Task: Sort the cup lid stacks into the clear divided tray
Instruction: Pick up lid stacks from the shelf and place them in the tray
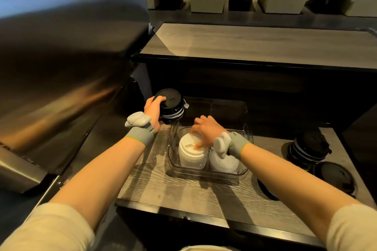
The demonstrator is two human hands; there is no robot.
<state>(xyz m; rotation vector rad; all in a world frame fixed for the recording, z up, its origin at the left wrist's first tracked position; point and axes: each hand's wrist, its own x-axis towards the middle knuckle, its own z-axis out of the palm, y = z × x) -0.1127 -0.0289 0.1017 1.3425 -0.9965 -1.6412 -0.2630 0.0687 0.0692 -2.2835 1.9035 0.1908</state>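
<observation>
A clear divided tray [240, 174] sits on the wood-grain counter. Its front left compartment holds a white lid stack [190, 158]; a second white lid stack [223, 164] fills the front right one. My right hand [206, 131] rests on top of the left white stack, fingers curled on its top lid. My left hand [154, 112] grips a black lid stack [171, 104] from the side, held just above the tray's back left corner. The tray's rear compartments look dark and bare.
More black lid stacks [309, 150] stand at the counter's right, with a lower one [336, 176] nearer me. A steel appliance [61, 67] crowds the left side. A raised wooden ledge [255, 40] runs behind the tray.
</observation>
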